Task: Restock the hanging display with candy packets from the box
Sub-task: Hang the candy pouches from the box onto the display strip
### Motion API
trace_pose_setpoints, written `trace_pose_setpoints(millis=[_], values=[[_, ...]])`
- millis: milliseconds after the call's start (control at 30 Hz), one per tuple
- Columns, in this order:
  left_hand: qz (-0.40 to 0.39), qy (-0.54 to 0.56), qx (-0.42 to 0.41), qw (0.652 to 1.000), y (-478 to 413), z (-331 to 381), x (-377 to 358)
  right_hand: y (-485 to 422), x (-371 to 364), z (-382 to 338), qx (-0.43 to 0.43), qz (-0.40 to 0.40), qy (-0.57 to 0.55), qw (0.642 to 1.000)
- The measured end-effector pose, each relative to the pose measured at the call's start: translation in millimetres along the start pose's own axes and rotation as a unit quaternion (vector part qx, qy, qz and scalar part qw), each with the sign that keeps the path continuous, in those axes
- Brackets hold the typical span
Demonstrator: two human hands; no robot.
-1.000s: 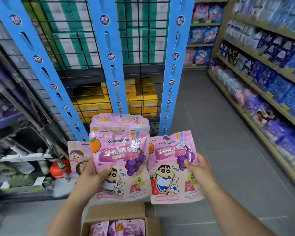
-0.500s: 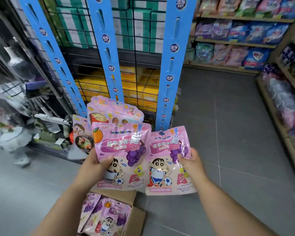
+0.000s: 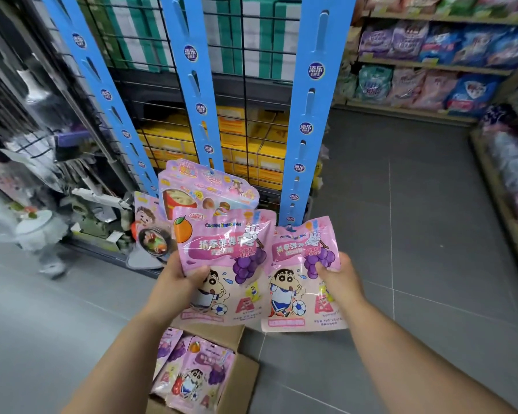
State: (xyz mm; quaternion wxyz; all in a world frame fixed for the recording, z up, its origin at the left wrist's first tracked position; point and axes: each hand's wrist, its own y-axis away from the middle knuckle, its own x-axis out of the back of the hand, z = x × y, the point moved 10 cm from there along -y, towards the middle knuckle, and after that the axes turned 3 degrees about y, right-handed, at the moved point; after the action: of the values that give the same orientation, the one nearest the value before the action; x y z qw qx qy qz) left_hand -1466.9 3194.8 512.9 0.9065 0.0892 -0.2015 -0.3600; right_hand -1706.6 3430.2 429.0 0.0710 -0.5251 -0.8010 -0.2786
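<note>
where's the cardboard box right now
In the head view the cardboard box sits open on the grey floor at bottom centre, just below the packet in the left hand.

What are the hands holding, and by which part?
Left hand pinches the left packet by its left edge; right hand pinches the right packet by its right edge.

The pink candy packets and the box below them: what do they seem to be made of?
Candy packets: probably thin plastic film, glossy; white glare and fine wrinkles show on the printed faces. Box: apparently brown cardboard, matte, with open folded flaps.
</note>
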Motion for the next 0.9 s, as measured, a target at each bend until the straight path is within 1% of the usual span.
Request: trace_pose_setpoints(millis=[200,267,467,533,600,667,733,767,833,900], values=[[-0.003,0.032,0.001,0.999,-1,-6,-2,-3,-5,13,-0.016,0.01,0.015,1.0],[-0.006,0.036,0.005,0.999,-1,-10,-2,-4,-5,15,-0.016,0.015,0.037,0.999],[-0.007,0.024,0.0,1.0,-1,-9,-2,-3,-11,33,-0.062,-0.011,0.094,0.994],[-0.005,0.019,-0.001,1.0,-1,-7,-3,1,-9,36,-0.081,0.003,0.124,0.989],[-0.01,0.01,-0.01,1.0,-1,-3,-7,13,-6,23,-0.065,0.022,0.133,0.989],[-0.02,0.007,-0.015,1.0,-1,1,-13,25,-15,0,-0.006,-0.012,0.043,0.999],[-0.032,0.003,-0.016,0.999,0,6,-22,44,-33,-23,0.026,-0.095,-0.06,0.993],[-0.04,0.001,-0.017,0.999,0,8,-28,51,-40,-31,0.034,-0.132,-0.091,0.987],[-0.058,-0.005,-0.02,0.998,0,12,-40,63,-48,-41,0.043,-0.177,-0.129,0.975],[-0.075,-0.01,-0.021,0.997,-1,17,-52,68,-49,-47,0.052,-0.193,-0.144,0.969]])
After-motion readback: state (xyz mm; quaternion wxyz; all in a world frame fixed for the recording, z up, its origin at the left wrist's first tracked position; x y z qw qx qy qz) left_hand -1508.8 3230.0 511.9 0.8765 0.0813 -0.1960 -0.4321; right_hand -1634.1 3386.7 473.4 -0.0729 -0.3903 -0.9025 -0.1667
